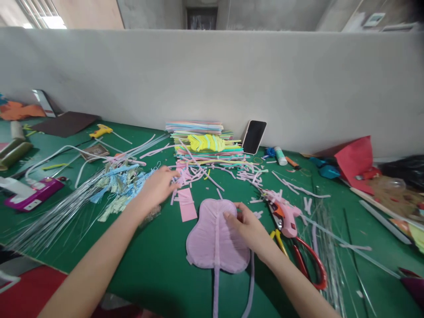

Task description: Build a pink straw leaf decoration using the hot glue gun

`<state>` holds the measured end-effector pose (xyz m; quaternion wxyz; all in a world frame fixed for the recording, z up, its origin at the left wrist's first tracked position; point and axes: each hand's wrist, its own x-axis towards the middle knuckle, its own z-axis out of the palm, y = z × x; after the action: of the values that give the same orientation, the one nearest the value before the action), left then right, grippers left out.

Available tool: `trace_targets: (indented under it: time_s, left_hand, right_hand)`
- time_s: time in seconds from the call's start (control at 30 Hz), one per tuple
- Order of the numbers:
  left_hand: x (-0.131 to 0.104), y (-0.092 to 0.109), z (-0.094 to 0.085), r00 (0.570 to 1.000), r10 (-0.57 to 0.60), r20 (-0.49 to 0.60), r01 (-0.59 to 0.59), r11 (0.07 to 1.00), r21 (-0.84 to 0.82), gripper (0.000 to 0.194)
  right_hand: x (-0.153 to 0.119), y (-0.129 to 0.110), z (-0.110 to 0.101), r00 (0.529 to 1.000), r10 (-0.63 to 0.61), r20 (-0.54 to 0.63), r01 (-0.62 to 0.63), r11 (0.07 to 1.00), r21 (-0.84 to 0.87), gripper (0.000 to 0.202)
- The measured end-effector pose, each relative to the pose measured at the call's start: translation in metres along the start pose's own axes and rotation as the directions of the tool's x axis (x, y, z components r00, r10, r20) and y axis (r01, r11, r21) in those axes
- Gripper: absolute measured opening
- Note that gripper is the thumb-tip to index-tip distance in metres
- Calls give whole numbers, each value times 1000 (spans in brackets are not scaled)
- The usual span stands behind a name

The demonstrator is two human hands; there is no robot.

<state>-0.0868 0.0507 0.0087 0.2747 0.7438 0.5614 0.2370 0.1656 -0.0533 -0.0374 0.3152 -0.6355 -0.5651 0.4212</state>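
Note:
My right hand (247, 225) grips the right edge of a lilac fuzzy leaf shape (205, 238), thumb on top and fingers underneath. A raised lilac rib runs down its middle and goes on below as a stem. My left hand (160, 187) reaches over a pile of short lilac pipe cleaner pieces (194, 174), its fingers bent and slightly apart; nothing shows between them. Just below the pile lies a pink paper strip (187, 210). Next to my right forearm are a pink glue gun (286, 216) and red-handled cutters (318, 265).
Bundled coloured pipe cleaners (195, 127) and a phone (254, 137) stand by the grey partition (212, 75). Wires with blue tassels (122, 179), a yellow glue gun (101, 131) and a purple power strip (35, 194) lie left. Loose wires (327, 251) and red paper (356, 161) are right.

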Motion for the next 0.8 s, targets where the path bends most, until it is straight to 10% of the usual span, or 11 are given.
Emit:
trace_targets:
  time_s: [0.27,0.8]
  left_hand:
    - [40,-52,-27,995,32,-98,8,925,381,18]
    - [56,-33,-27,993,104,-61,-66,892,448,25]
  right_hand:
    - [-4,2,-2,973,-157,-167,83,920,-384,29]
    - [-3,8,-1,975,-189,-118,96,834,-544,29]
